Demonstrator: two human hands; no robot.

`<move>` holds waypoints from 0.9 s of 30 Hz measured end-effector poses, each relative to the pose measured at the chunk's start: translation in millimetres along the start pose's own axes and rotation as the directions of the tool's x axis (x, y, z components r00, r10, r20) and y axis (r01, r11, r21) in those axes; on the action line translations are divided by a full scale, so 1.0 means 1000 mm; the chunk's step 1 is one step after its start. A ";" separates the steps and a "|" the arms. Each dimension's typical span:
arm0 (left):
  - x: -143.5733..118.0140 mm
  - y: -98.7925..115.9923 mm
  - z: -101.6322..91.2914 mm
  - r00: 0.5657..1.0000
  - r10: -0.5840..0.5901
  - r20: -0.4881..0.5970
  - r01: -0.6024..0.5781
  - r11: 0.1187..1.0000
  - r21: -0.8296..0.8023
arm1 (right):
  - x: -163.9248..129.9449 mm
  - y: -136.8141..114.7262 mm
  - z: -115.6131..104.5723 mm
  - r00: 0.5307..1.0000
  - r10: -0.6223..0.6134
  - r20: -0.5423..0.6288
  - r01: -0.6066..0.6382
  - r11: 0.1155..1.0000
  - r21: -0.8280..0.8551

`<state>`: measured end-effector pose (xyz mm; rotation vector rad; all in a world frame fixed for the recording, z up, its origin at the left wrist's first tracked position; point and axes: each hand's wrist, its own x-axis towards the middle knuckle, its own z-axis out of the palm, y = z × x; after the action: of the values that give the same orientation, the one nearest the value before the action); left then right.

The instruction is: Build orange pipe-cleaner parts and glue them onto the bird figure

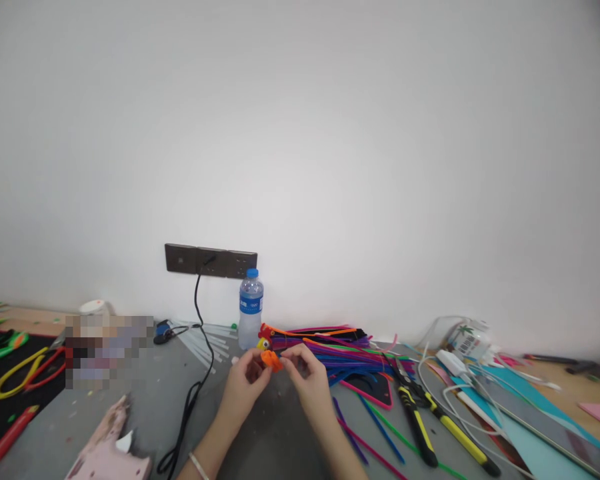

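Observation:
My left hand [244, 385] and my right hand [307, 380] meet above the grey table [275, 440], both pinching a small orange pipe-cleaner piece [271, 360] between their fingertips. A thin bracelet sits on my left wrist. Just behind the hands lies a small red and yellow pipe-cleaner figure [265, 337]. A pile of coloured pipe cleaners [330, 350] spreads out to the right of it.
A water bottle [251, 308] stands by the wall under a dark socket strip [211, 261], whose black cable [193, 393] runs down the table. A pink glue gun [111, 443] lies front left. Yellow-handled pliers [417, 420], white cables and coloured sheets lie right.

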<state>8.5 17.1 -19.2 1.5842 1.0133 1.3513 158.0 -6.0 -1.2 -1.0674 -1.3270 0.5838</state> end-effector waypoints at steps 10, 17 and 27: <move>0.000 0.007 0.000 1.000 0.008 0.016 -0.009 0.997 0.071 | -0.002 0.003 -0.001 0.996 -0.046 0.078 0.057 0.988 -0.146; -0.001 0.010 -0.001 0.999 0.008 0.037 -0.012 0.995 0.103 | -0.002 0.001 -0.001 0.993 -0.080 0.092 0.096 0.978 -0.187; -0.003 0.014 0.001 0.999 0.011 0.042 -0.014 0.998 0.068 | -0.007 -0.004 0.003 0.985 -0.135 0.103 0.152 0.971 -0.182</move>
<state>10.5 9.1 -7.1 1.6647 1.0362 1.2994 153.0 -12.8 -0.9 -1.0974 -1.5486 0.4068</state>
